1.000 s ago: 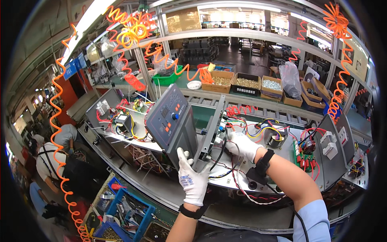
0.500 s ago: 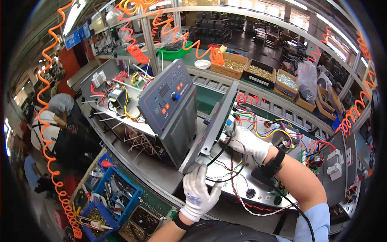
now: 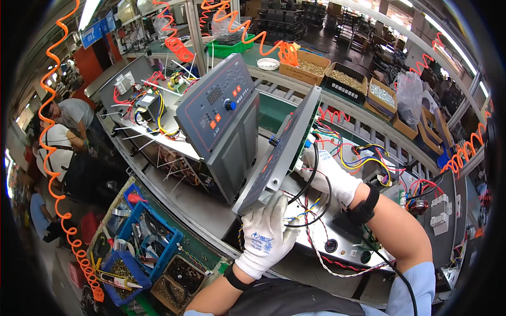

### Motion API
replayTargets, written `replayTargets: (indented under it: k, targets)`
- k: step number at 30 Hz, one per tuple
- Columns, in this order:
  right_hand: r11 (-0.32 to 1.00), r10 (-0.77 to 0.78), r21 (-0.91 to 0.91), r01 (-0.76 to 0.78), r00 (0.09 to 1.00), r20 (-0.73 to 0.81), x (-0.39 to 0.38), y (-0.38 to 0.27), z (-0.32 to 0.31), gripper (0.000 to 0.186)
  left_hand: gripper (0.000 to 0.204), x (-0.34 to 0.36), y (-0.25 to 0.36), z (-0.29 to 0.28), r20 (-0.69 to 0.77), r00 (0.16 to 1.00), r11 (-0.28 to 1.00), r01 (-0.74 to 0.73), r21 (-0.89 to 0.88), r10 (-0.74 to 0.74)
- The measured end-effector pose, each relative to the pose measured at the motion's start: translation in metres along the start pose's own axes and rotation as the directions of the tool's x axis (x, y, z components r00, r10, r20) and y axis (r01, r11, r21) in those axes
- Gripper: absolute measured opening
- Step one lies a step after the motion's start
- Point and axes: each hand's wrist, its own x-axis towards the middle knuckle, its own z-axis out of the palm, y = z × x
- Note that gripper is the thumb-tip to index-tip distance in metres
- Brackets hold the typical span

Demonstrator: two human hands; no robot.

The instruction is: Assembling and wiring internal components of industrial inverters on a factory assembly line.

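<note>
A grey control panel [image 3: 284, 150] leans on edge above an open metal chassis [image 3: 345, 243] with wires and boards in it. My left hand [image 3: 265, 237], in a white glove, has its fingers closed at the panel's lower corner, the thumb lower down beside black and coloured wires. Behind the panel, my gloved right hand [image 3: 331, 176] reaches to the green circuit board [image 3: 307, 141]; its fingertips are bunched there and partly hidden, so what they grip cannot be made out. A looped black cable [image 3: 330, 197] hangs in front of that hand.
A second unit with an upright control panel [image 3: 219, 105] stands just left on the line. Blue bins [image 3: 171, 239] of tools and screws sit at lower left. Cardboard boxes of screws [image 3: 303, 73] line the far side. Orange coiled hoses [image 3: 58, 205] hang around; co-workers stand at left.
My left hand has moved up slightly against the panel's lower corner, its fingers more bent. The panel has tilted a little. My right hand stays behind the board. The view has shifted slightly.
</note>
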Motion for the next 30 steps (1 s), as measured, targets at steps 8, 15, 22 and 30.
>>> replayTargets:
  k: [8, 15, 22, 30]
  targets:
    - [0.967, -0.153, -0.208, 0.148, 0.988, -0.008, 0.0, 0.0, 0.004, 0.015, 0.059, -0.002, -0.004, 0.008, -0.037, 0.999, 1.0, -0.021, 0.007, 0.022]
    - [0.94, -0.313, -0.226, 0.256, 0.91, -0.273, 0.007, 0.023, 0.029, 0.009, 0.062, -0.001, -0.007, 0.016, -0.082, 0.994, 0.996, -0.061, 0.061, 0.066]
    - [0.965, -0.23, -0.153, 0.212, 0.966, -0.113, 0.023, 0.025, 0.022, 0.021, 0.061, -0.005, -0.015, 0.017, -0.125, 0.986, 0.99, -0.099, 0.098, 0.111]
    - [0.964, -0.181, -0.173, 0.202, 0.975, 0.131, -0.023, -0.001, -0.045, 0.036, 0.058, -0.005, 0.003, 0.0, -0.046, 0.98, 0.971, -0.185, 0.148, 0.194]
